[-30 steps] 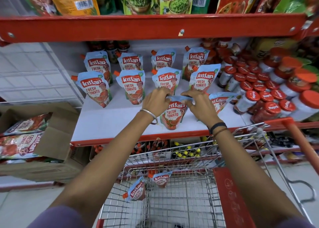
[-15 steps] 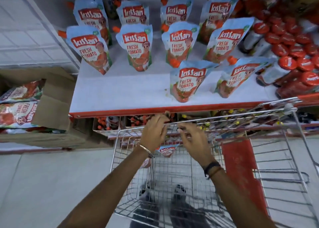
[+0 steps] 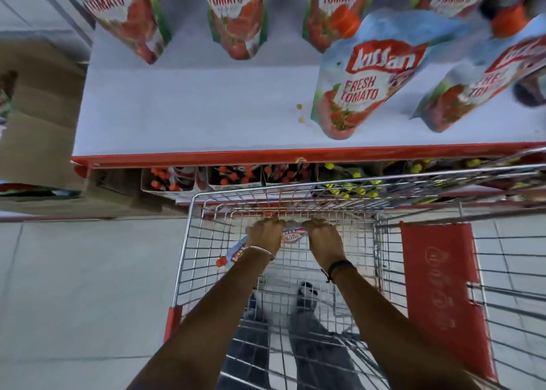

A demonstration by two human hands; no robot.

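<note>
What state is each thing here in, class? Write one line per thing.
left hand: fingers curled on the held Kissan pouch's top.
right hand: gripping the same pouch.
held Kissan pouch: low in the cart, between both hands.
second Kissan pouch: lying tilted in the cart, cap on.
front shelf Kissan pouch: standing, leaning back.
shopping cart: pulled up against the shelving.

pouch: pale blue, red logo | cart: silver | shelf edge: seemingly red

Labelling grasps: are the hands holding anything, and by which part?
Left hand and right hand each grip the Kissan pouch in the cart, apparently by its top edge.
</note>
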